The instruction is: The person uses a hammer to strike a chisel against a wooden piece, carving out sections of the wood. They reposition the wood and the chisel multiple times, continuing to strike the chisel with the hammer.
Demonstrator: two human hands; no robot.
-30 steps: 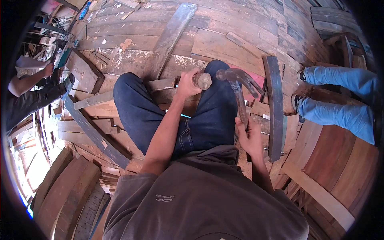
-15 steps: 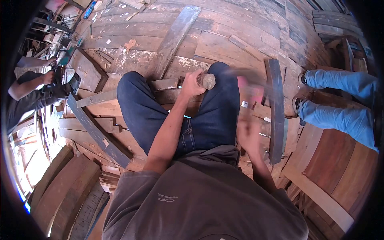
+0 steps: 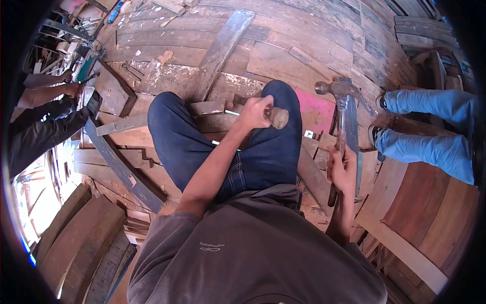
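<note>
My left hand (image 3: 254,113) is wrapped round the wooden handle of a chisel (image 3: 279,118), its worn round end sticking out toward my right knee. The chisel's other end is mostly hidden behind my fingers, over a wooden piece (image 3: 208,107) that lies between my knees. On the right, my right hand (image 3: 342,169) grips a claw hammer (image 3: 342,109) by its handle. The hammer head points away from me, apart from the chisel, and overlaps a dark board in this view.
A long plank (image 3: 223,50) lies ahead on the plank floor. A pink sheet (image 3: 316,109) is beyond my right knee. At the right stand a person's legs in blue jeans (image 3: 430,134); at the left another person's hands (image 3: 71,88) hold a tool. Curved timbers (image 3: 81,235) lie lower left.
The hammer, blurred by a swing before, now shows clearly at the right, my right hand higher in view. My left hand and the chisel have shifted slightly right and down.
</note>
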